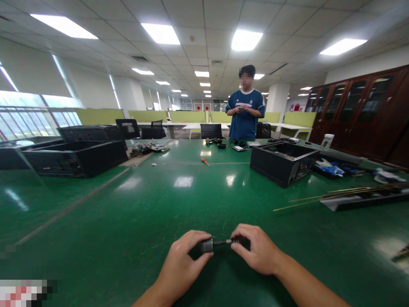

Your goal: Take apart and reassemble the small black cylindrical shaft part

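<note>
Dark rod [220,243] with a thick grey cylinder at one end lies crosswise between the wearer's two hands, over the near part of the bench, at six o'clock if twelve is its far edge. That bench [153,204], glossy and green, is the largest thing at work height. Beyond its far edge, between twelve and one o'clock, stands a person [245,119] in a blue shirt, both hands together at chest height. Next in size come the black computer cases: one open-topped case [105,160] at ten o'clock with a second case [92,133] behind it, and another open case [271,170] at two o'clock. At three o'clock thin brass-coloured rods [303,204] rest across a long metal channel [351,202], their ends jutting past it. A heap of loose parts [148,148] sits at eleven o'clock, and a blue-and-white bundle [334,168] lies between two and three, just beside the open case there. The left hand [185,258] has its grip pinching the cylinder between thumb and fingers; the right hand [261,251] has its grip pinching the opposite, thin end, whose tip the fingers partly hide. Smaller still, an orange-handled screwdriver [205,161] lies at twelve o'clock, well apart from both hands.
</note>
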`<state>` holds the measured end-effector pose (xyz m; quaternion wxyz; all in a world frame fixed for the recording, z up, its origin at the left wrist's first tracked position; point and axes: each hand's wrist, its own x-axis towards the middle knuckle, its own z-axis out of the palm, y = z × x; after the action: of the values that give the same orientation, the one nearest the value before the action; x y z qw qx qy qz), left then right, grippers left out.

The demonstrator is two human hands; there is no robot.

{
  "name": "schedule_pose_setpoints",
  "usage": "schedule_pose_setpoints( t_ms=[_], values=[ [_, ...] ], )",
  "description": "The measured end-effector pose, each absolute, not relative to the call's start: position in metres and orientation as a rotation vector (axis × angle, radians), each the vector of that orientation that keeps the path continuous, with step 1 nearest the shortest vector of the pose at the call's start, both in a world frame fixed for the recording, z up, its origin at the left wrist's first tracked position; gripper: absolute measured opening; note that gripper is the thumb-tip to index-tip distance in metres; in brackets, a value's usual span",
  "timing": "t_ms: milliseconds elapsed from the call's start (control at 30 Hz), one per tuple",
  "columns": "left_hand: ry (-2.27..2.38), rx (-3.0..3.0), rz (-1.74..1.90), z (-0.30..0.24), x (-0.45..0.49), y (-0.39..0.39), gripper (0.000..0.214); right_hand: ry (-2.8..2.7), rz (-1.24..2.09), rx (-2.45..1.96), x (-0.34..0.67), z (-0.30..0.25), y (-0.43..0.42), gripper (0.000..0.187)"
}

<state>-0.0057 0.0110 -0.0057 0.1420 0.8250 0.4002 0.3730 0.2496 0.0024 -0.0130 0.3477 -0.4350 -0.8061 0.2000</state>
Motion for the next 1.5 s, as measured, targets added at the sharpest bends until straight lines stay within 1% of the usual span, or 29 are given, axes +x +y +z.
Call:
schedule_pose_setpoints(
  t_ms=[167,300,367,533,633,733,800,867,1100,1200,1267,1333,1400,1467,1500],
  values=[
    [1.289,2.212,0.996,-0.007,-0.003,0.013,0.027,-2.103,0.503,-1.130,0.255,-0.014,0.005,0.007],
    [1.350,1.866,1.109,-0.011,-0.004,0.024,0.044,-2.081,0.524,-1.159,0.259,-0.020,0.011,0.006],
    [1.363,1.718,1.151,-0.010,-0.011,0.034,0.049,-2.063,0.531,-1.184,0.262,-0.021,0.014,0.007],
    [1.404,1.570,1.206,0.001,-0.048,0.052,0.043,-2.021,0.535,-1.220,0.266,-0.020,0.018,0.008],
    [1.447,1.518,1.275,0.009,-0.078,0.051,0.049,-2.020,0.531,-1.230,0.267,-0.020,0.019,0.009],
    [1.564,1.574,1.257,0.008,-0.113,0.044,0.064,-2.026,0.524,-1.227,0.266,-0.023,0.020,0.009],
    [1.690,1.682,1.178,0.003,-0.136,0.039,0.075,-2.031,0.519,-1.227,0.266,-0.025,0.020,0.010],
    [1.790,1.784,1.094,-0.004,-0.156,0.035,0.082,-2.035,0.519,-1.226,0.265,-0.026,0.020,0.010],
    [1.973,1.909,0.940,-0.014,-0.201,0.027,0.093,-2.010,0.517,-1.236,0.267,-0.024,0.020,0.010],
    [2.084,2.038,1.068,0.000,-0.199,0.018,0.097,-1.966,0.548,-1.234,0.263,-0.023,0.020,0.011],
    [2.104,2.213,1.250,0.016,-0.182,0.010,0.091,-1.859,0.707,-1.196,0.256,-0.022,0.019,0.015],
    [1.920,2.439,1.381,0.032,-0.150,0.003,0.071,-1.707,0.994,-1.094,0.246,-0.021,0.017,0.022],
    [1.509,2.648,1.340,0.044,-0.108,-0.002,0.045,-1.597,1.284,-0.944,0.235,-0.019,0.013,0.030],
    [1.120,2.690,1.205,0.049,-0.061,-0.003,0.037,-1.566,1.445,-0.830,0.227,-0.019,0.008,0.035],
    [0.991,2.656,1.176,0.048,-0.039,-0.003,0.039,-1.571,1.478,-0.794,0.224,-0.018,0.006,0.036]
  ],
)
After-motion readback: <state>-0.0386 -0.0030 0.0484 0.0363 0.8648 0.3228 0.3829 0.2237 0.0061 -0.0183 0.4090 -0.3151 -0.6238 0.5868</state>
